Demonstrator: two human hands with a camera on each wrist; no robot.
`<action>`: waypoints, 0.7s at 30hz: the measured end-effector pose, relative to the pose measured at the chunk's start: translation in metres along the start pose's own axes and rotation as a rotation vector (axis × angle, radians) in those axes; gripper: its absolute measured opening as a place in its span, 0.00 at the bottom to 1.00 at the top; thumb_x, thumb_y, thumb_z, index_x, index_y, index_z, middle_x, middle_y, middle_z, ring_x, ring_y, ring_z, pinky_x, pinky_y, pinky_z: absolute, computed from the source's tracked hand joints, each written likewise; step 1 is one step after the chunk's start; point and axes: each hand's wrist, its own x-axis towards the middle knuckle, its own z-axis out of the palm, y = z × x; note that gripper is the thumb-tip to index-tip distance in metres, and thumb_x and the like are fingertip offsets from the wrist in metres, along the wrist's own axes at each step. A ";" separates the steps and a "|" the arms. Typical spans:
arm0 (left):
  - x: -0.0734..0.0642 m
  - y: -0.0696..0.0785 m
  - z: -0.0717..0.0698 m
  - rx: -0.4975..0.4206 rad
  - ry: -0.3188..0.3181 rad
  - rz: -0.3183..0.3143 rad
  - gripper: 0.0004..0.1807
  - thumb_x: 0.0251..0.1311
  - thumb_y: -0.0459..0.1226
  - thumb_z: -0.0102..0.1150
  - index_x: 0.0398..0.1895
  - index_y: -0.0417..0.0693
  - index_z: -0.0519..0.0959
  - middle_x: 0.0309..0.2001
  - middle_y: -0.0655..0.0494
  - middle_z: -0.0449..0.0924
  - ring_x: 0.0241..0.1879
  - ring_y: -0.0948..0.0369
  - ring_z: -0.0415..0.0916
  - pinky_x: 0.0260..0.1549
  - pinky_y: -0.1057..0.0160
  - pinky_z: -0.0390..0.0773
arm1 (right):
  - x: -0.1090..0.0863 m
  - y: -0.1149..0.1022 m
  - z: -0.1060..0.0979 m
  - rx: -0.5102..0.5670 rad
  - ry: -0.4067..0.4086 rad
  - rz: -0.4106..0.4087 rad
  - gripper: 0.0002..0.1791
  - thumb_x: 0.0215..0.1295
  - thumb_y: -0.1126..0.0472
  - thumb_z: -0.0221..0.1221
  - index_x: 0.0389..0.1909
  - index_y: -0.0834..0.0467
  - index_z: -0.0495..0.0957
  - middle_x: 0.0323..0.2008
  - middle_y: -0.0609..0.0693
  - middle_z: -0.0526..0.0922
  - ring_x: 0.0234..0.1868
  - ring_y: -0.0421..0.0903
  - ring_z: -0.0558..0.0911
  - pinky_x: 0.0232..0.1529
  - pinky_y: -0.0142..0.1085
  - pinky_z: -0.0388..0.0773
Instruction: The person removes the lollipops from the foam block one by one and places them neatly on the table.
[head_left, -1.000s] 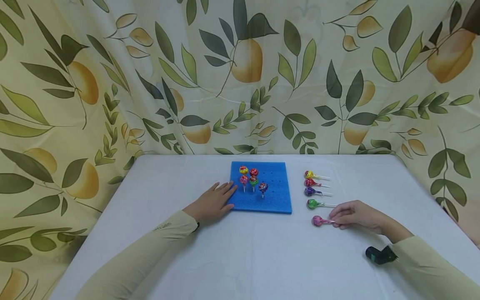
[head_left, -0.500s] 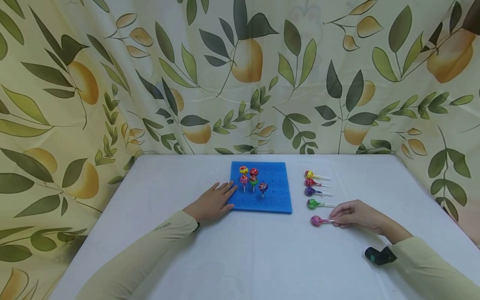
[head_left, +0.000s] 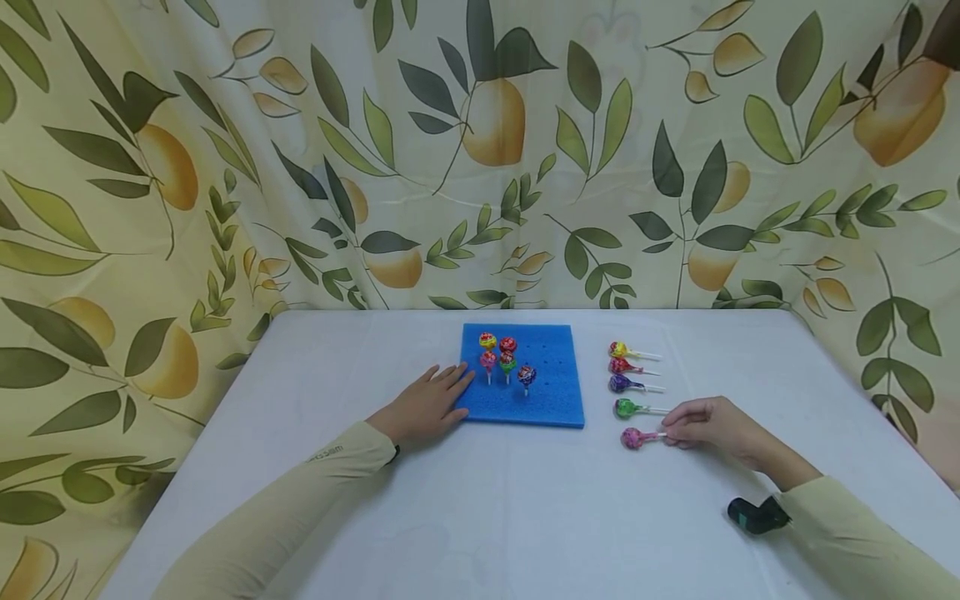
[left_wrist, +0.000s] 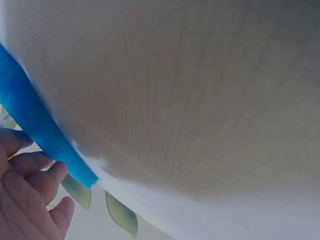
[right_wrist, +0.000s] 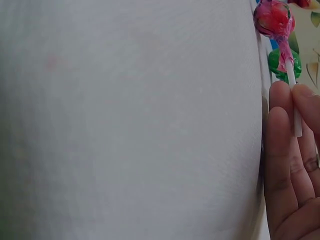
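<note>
My right hand pinches the white stick of a pink lollipop between thumb and finger; in the right wrist view the stick's end sticks out past the fingertips, and the pink wrapped head points away from the hand. A green lollipop lies just beyond it on the table. My left hand rests with straight fingers on the left edge of a blue foam board. Several lollipops stand upright in that board, among them a purple one and a yellow one.
To the right of the board, a yellow lollipop, a red lollipop and a purple lollipop lie in a column, sticks pointing right. A white cloth covers the table. A fruit-patterned curtain hangs behind.
The right hand has shifted slightly away from the body with the pink lollipop, which now sits a bit nearer the green one. The left hand and the board have stayed put.
</note>
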 end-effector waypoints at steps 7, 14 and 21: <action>-0.001 0.001 -0.002 -0.005 -0.012 -0.003 0.37 0.68 0.57 0.38 0.74 0.51 0.48 0.76 0.53 0.44 0.75 0.55 0.45 0.73 0.52 0.44 | -0.001 0.001 0.001 0.001 -0.033 -0.015 0.18 0.60 0.62 0.62 0.45 0.72 0.77 0.32 0.47 0.86 0.32 0.38 0.84 0.36 0.30 0.82; -0.001 0.002 -0.002 -0.006 -0.014 0.000 0.37 0.69 0.56 0.38 0.74 0.50 0.48 0.76 0.52 0.44 0.75 0.55 0.45 0.73 0.52 0.44 | -0.005 0.000 -0.010 -0.015 -0.127 -0.053 0.23 0.61 0.58 0.61 0.49 0.73 0.75 0.42 0.54 0.86 0.38 0.36 0.84 0.40 0.31 0.82; -0.001 0.001 -0.001 -0.012 -0.006 0.005 0.36 0.69 0.56 0.37 0.74 0.50 0.48 0.76 0.52 0.44 0.75 0.55 0.45 0.73 0.52 0.44 | -0.006 0.007 -0.033 0.065 -0.259 -0.091 0.28 0.65 0.63 0.56 0.60 0.77 0.62 0.47 0.43 0.85 0.44 0.33 0.83 0.44 0.30 0.81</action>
